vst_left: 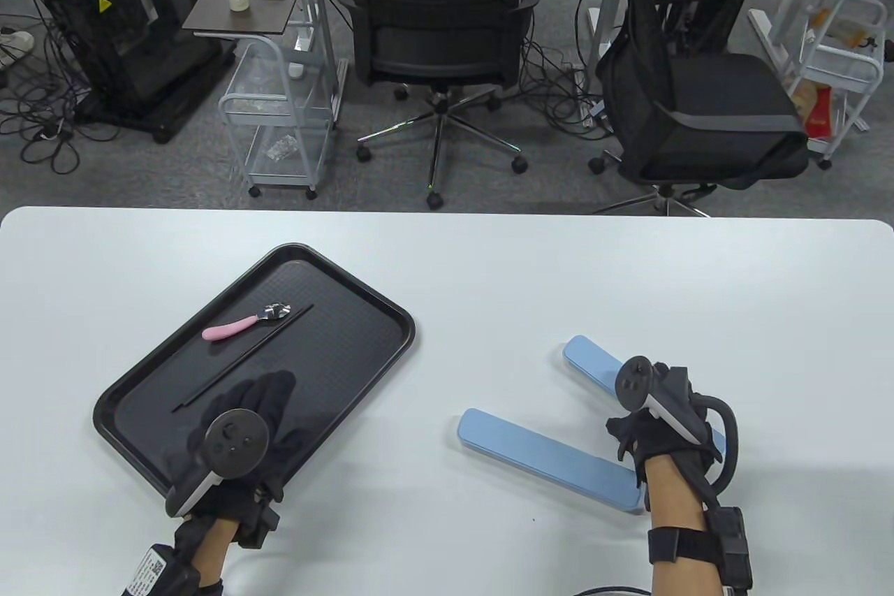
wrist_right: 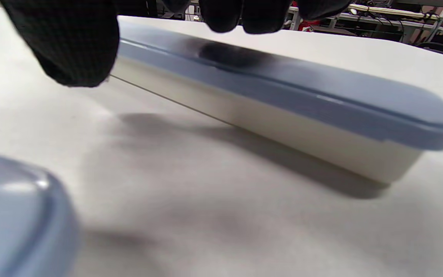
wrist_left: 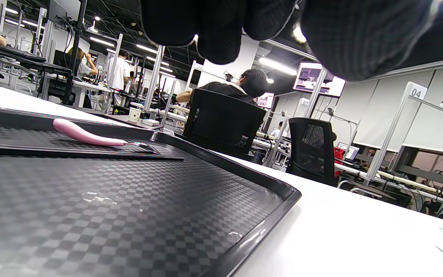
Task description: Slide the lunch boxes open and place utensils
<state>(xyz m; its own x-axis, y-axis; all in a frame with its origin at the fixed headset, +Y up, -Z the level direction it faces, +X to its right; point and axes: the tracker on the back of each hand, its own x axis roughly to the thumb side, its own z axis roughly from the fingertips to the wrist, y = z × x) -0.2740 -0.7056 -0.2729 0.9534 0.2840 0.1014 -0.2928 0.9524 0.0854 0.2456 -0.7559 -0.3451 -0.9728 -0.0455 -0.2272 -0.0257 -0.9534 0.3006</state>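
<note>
2 closed boxes (vst_left: 552,460) lie at lower right, long axes running toward upper left. The right hand (vst_left: 656,428) hovers over them, fingers loosely apart. The left hand (vst_left: 244,428) hangs spread above the tray (vst_left: 363,372), spoon (vst_left: 244,323) farther up.

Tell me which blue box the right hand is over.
The farther blue box: the right hand covers its near end. The nearer blue box lies clear, left of the wrist.

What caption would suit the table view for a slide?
Two gloved hands, left hand over a black tray with a spoon and chopsticks, right hand over two closed blue boxes.
</note>
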